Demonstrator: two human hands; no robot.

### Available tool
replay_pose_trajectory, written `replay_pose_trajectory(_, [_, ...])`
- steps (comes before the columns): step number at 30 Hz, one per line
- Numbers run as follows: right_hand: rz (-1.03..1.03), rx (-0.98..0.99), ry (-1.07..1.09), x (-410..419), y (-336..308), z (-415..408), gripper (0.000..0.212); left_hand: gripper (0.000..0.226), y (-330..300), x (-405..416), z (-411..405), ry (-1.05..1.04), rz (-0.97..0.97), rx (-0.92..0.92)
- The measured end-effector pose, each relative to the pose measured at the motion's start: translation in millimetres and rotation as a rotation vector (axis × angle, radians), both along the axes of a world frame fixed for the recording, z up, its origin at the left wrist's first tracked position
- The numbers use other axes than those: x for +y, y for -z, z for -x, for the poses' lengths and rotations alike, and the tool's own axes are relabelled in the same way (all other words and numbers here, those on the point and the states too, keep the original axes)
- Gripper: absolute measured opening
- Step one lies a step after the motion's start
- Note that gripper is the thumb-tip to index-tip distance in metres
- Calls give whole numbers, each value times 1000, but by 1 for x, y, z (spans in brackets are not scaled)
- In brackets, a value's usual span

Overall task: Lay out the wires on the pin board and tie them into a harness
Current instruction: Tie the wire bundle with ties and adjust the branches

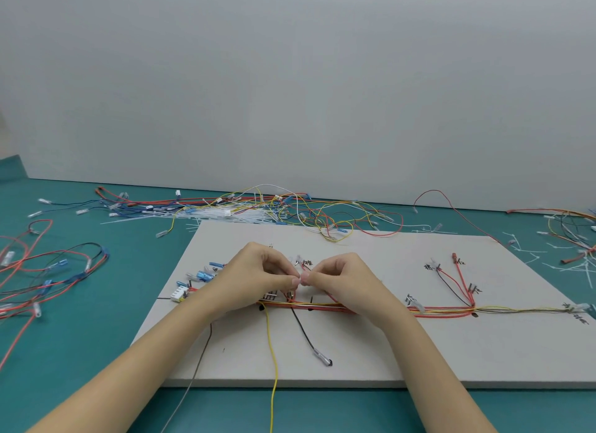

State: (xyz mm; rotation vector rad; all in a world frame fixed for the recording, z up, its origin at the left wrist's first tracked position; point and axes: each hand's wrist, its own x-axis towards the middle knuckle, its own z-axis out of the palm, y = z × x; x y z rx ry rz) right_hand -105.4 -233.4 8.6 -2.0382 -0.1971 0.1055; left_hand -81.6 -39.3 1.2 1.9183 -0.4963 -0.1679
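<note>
Yellow wire (273,368) trails off pin board (403,352) bottom edge, frame centre. Left hand (258,277) and right hand (342,281) pinch small white piece, likely cable tie, above wire bundle (445,310). Risk: tie slips from fingertips, or cinches while wires sit off route.

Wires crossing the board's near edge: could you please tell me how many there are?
2: a yellow wire mid-edge, a dark wire left of it; forearms may hide more.

Head-worn camera looks forward and down, close over the pin board (354,352) and far wall (290,77).
</note>
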Motion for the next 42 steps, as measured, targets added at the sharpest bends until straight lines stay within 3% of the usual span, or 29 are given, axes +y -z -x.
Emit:
replay_pose_trajectory(11, [-55,5,-55,4,2,1,12,5,-2,2,2,26,14,18])
replay_pose_trajectory(22, [166,-63,3,10,9,0,18,9,-2,0,3,-7,-19,-15])
replay_pose_trajectory(28, [228,-109,35,18,6,2,23,6,-2,-1,2,-48,-176,-124])
replay_pose_trajectory(39, [237,-148,84,19,0,2,23,13,-8,-2,3,-96,-217,-127])
replay_pose_trajectory(42, [323,-182,90,21,6,2,21,16,-7,-2,4,-98,-201,-144])
